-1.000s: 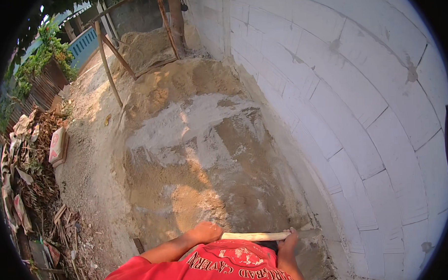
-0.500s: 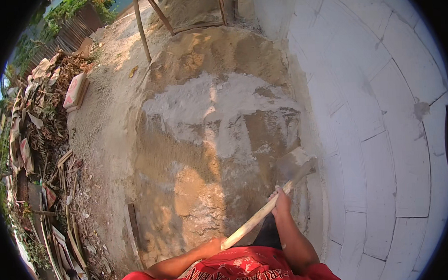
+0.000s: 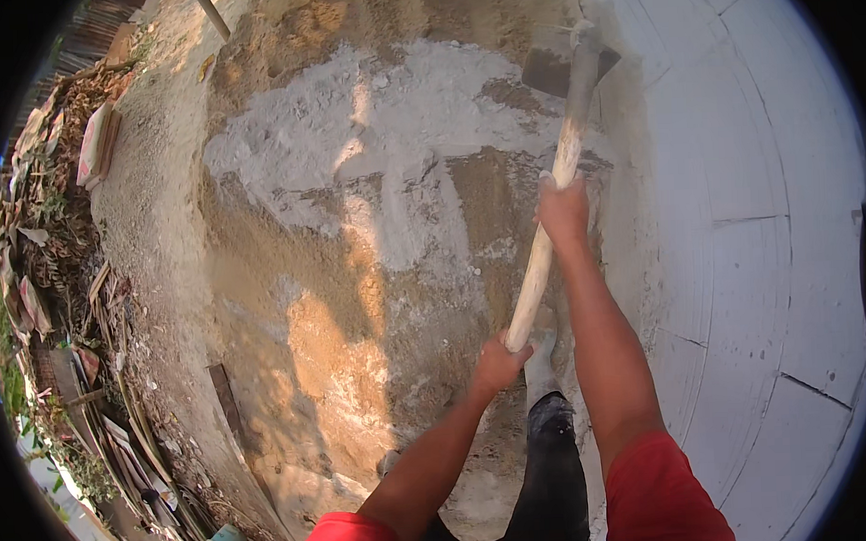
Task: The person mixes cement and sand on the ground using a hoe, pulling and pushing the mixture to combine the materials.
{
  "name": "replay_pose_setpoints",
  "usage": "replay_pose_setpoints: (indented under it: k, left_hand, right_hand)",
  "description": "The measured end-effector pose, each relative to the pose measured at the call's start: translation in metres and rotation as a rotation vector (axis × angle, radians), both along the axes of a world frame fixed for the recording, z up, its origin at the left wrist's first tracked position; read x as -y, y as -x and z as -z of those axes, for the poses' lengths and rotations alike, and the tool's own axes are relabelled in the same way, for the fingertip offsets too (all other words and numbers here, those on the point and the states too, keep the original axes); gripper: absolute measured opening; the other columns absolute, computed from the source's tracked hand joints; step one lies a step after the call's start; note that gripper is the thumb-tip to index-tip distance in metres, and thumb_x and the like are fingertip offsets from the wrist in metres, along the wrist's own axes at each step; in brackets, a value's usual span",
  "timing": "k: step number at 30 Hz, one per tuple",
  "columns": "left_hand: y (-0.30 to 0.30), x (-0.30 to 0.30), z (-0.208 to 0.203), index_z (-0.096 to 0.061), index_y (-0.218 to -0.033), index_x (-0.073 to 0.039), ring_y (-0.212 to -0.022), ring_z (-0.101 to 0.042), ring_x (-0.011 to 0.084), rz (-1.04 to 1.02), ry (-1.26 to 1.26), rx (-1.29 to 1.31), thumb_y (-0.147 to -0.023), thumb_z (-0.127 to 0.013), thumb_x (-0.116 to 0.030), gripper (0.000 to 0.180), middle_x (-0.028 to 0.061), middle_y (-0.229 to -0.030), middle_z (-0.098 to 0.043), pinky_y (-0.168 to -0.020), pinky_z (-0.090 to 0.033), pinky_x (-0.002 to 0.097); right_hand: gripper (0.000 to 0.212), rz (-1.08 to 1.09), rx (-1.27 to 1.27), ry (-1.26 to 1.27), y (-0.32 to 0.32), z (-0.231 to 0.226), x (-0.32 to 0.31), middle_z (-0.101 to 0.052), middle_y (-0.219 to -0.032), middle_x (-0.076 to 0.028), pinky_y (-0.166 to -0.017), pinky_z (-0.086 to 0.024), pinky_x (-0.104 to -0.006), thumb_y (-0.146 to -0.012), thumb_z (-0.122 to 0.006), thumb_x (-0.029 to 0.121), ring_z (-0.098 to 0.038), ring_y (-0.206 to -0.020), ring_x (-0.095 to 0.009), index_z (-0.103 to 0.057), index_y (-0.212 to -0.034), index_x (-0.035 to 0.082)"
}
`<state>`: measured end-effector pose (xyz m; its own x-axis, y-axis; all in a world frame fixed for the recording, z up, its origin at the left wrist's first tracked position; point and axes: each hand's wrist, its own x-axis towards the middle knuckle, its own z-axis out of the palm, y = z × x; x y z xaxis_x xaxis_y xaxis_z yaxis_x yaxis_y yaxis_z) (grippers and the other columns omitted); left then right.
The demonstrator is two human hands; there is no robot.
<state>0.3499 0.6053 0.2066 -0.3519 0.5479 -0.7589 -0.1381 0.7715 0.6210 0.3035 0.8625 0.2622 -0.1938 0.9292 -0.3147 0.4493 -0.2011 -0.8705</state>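
Note:
Both my hands are closed around the pale wooden handle of a hoe (image 3: 539, 259). My left hand (image 3: 499, 365) grips the lower end, near my body. Farther up the handle is my right hand (image 3: 564, 212). The hoe is stretched out ahead of me, with its dark metal blade (image 3: 546, 74) over the far right part of the heap, close to the wall. Grey cement-like powder (image 3: 304, 122) is spread in a broad patch over brown sand (image 3: 261, 248). Whether the blade touches the heap, I cannot tell.
A pale block wall (image 3: 738, 260) runs along the right side. On the left lie a paper sack (image 3: 97, 144), dry leaves and scrap wood (image 3: 124, 443). A short board (image 3: 226, 402) rests at the heap's left edge. A pole (image 3: 212, 15) stands at the far left of the heap.
The hoe has swung forward and up from low beside the wall to the far right of the heap. Both arms have stretched out, and the view has shifted.

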Motion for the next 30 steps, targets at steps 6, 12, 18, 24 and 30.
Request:
replay_pose_setpoints:
  k: [6, 12, 18, 24, 30]
  left_hand:
    - [-0.028, 0.092, 0.111, -0.064, -0.114, 0.004, -0.085, -0.071, 0.0337, 0.033, 0.123, 0.067, -0.077, -0.076, -0.031, 0.052, 0.0228, -0.09, -0.071, -0.076, -0.053, 0.0434]
    - [-0.079, 0.321, 0.071, -0.063, -0.117, 0.001, -0.092, -0.068, 0.0434, 0.163, 0.35, 0.09, -0.082, -0.072, -0.034, 0.05, 0.028, -0.093, -0.069, -0.079, -0.053, 0.0487]
    - [-0.157, 0.414, -0.048, -0.064, -0.12, -0.006, -0.093, -0.07, 0.0389, 0.034, 0.5, 0.168, -0.084, -0.072, -0.039, 0.05, 0.0236, -0.094, -0.071, -0.08, -0.054, 0.0474]
    - [-0.051, 0.218, 0.045, -0.068, -0.111, -0.002, -0.088, -0.072, 0.0366, -0.264, 0.128, -0.018, -0.082, -0.071, -0.025, 0.037, 0.0238, -0.089, -0.07, -0.076, -0.054, 0.0436]
    - [0.079, 0.05, 0.108, -0.067, -0.104, 0.002, -0.074, -0.068, 0.0277, -0.248, -0.058, -0.028, -0.079, -0.071, -0.022, 0.035, 0.0205, -0.08, -0.068, -0.072, -0.052, 0.0411]
  right_hand:
    - [0.041, -0.138, 0.448, 0.257, -0.036, 0.272, 0.08, -0.066, -0.083, -0.023, -0.051, -0.056, -0.0403, -0.091, -0.06, 0.017, -0.068, -0.057, -0.03, -0.048, -0.116, -0.014]
    - [0.028, 0.042, 0.209, 0.663, -0.103, 0.251, 0.33, -0.057, -0.07, -0.011, -0.042, -0.05, -0.0361, -0.092, -0.063, 0.015, -0.059, -0.048, -0.021, -0.048, -0.106, -0.005]
    - [0.027, 0.033, 0.176, 0.701, -0.135, 0.111, 0.454, -0.054, -0.065, -0.005, -0.045, -0.048, -0.0333, -0.087, -0.064, 0.01, -0.056, -0.048, -0.017, -0.055, -0.11, -0.002]
    - [0.033, -0.17, -0.107, 0.327, -0.001, 0.063, 0.262, -0.056, -0.072, -0.006, -0.043, -0.045, -0.0305, -0.094, -0.063, 0.012, -0.054, -0.047, -0.014, -0.045, -0.119, -0.001]
    - [0.04, -0.296, 0.063, -0.023, 0.128, 0.141, 0.06, -0.063, -0.074, -0.016, -0.05, -0.053, -0.0373, -0.092, -0.061, 0.018, -0.066, -0.056, -0.024, -0.045, -0.116, -0.01]
